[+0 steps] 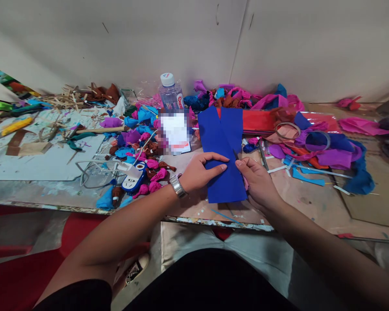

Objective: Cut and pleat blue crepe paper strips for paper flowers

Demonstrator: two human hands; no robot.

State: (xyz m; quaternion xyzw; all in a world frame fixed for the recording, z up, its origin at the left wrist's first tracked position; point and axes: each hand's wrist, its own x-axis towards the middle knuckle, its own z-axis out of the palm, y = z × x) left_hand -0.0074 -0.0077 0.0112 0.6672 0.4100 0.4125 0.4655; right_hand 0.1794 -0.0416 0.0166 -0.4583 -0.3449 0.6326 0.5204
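A dark blue sheet (223, 185) lies in front of me, with a slit running down from its top edge to about its middle. My left hand (202, 170), with a metal watch on the wrist, holds the sheet's left side, thumb and fingers on its face. At the sheet's right edge, my right hand (257, 181) is closed round scissors (246, 183); a bit of pink handle shows below the thumb and a dark blade points at the slit. Most of the scissors is hidden by the hand and the sheet.
Behind the sheet stand a clear bottle (171, 93) and a blurred phone (175, 131). A blue power strip (134, 178) with a white cable is at the left among crumpled coloured pieces. Pliers (74, 141) lie farther left. Tape rings (317, 141) and coloured scraps are at the right.
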